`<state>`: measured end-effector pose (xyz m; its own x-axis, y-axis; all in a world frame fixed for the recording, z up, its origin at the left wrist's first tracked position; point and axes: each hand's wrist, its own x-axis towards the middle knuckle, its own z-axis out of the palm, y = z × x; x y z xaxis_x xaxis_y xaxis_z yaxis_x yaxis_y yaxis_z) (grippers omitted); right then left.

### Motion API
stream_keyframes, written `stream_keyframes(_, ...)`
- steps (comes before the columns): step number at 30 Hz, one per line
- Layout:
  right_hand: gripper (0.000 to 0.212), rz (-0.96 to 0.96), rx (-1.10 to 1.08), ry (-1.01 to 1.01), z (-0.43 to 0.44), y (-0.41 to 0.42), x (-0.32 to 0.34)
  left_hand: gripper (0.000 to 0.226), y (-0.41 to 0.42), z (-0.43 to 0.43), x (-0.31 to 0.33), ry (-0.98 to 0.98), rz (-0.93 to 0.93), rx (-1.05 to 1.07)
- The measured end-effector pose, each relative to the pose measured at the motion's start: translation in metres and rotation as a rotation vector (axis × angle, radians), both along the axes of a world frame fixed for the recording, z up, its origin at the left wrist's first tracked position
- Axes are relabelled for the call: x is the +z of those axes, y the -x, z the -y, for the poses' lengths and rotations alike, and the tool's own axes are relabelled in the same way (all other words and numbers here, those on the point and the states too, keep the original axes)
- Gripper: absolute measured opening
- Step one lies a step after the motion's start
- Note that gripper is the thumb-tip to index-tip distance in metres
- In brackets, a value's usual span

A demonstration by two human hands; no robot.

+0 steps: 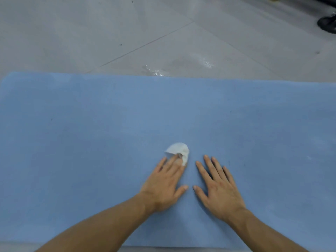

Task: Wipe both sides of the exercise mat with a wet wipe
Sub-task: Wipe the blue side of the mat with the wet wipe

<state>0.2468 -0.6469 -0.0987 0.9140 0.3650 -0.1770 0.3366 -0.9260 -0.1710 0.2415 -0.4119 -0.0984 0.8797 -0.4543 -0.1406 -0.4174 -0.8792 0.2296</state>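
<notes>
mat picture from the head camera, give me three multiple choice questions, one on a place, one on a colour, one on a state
1. Where on the mat is the wet wipe?
A) at its far left corner
B) under the fingertips of the left hand
C) hanging off its right edge

2. What colour is the mat?
A) green
B) blue
C) black

3. How does the right hand lie?
A) flat on the mat, fingers straight
B) clenched in a fist
C) curled round a bottle

Answers:
1 B: the white wipe sticks out from beneath the left fingertips, near the mat's middle.
2 B: the whole mat is light blue against the grey floor.
3 A: its palm is down, its fingers are spread, and it holds nothing.
</notes>
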Motion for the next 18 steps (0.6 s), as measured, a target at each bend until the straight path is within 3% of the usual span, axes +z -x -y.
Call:
stream_keyframes(5,0.078,-0.039,0.040,0.008,0.007,-0.004,0.003,0.072,-0.007,-0.009,0.001,-0.094,-0.002,-0.058)
stream_keyframes(10,0.082,-0.080,0.072,0.069,0.010,-0.011,0.013,0.094,-0.056,-0.090,0.013,-0.083,-0.133,0.406)
stream_keyframes(13,0.080,-0.054,0.063,0.081,0.009,-0.009,0.013,0.077,-0.070,-0.137,0.023,-0.144,-0.173,0.583)
stream_keyframes(18,0.076,-0.016,0.058,0.092,0.010,-0.001,0.001,0.096,-0.051,-0.130,0.018,-0.121,-0.181,0.443)
